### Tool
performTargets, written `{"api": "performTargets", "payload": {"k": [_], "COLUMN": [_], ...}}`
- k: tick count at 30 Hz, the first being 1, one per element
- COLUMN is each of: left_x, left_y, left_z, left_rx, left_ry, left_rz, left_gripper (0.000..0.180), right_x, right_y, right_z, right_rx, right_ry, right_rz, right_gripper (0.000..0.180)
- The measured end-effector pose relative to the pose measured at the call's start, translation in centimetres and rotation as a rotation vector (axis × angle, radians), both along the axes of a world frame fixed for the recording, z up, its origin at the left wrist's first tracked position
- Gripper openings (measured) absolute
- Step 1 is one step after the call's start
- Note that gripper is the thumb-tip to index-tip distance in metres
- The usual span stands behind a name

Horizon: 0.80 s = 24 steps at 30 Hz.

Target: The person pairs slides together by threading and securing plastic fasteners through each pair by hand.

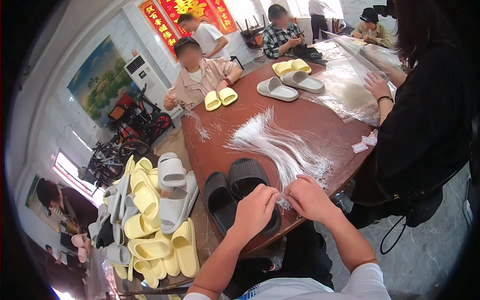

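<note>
My left hand (259,204) is closed in a pinch over the right-hand shoe of a pair of black slide slippers (220,200). Close beside it, my right hand (309,197) is also pinched, its fingertips almost meeting the left ones. What the fingertips hold is too small to make out. Behind and under my right hand spreads a large bundle of thin white strands (272,137), its near end reaching my fingers. The black slippers lie side by side at the near table edge, partly hidden by my left hand and forearm.
Yellow and grey slides (147,200) are heaped at left. Across the brown table (215,150), a person (205,75) handles yellow slides (220,99). Grey slides (277,89) stand farther back. Clear plastic bags (345,95) lie by a person in black (425,115) at right, near small white tags (360,147).
</note>
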<state>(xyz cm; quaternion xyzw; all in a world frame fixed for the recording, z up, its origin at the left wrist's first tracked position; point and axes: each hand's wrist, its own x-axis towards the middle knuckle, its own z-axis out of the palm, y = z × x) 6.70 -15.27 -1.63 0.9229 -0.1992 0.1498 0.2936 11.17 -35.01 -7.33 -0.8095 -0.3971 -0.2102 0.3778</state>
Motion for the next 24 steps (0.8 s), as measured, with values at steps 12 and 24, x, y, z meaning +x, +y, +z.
{"api": "performTargets", "payload": {"k": [12,24], "left_x": [-1.1,-7.9], "left_y": [4.7,5.5], "left_z": [1.8,-3.0], "left_rx": [-1.274,-0.316], "left_ry": [-0.298,-0.671], "left_rz": [0.004,0.075], "left_gripper": [0.017,0.011], "right_x": [4.7,-6.3], "right_y": [-2.1,2.1], "right_z": [-0.7,2.9], "right_rx": [-0.171,0.365], "right_ry": [-0.016,0.893], "right_rz": [-0.248,0.71], "right_gripper": [0.012,0.027]}}
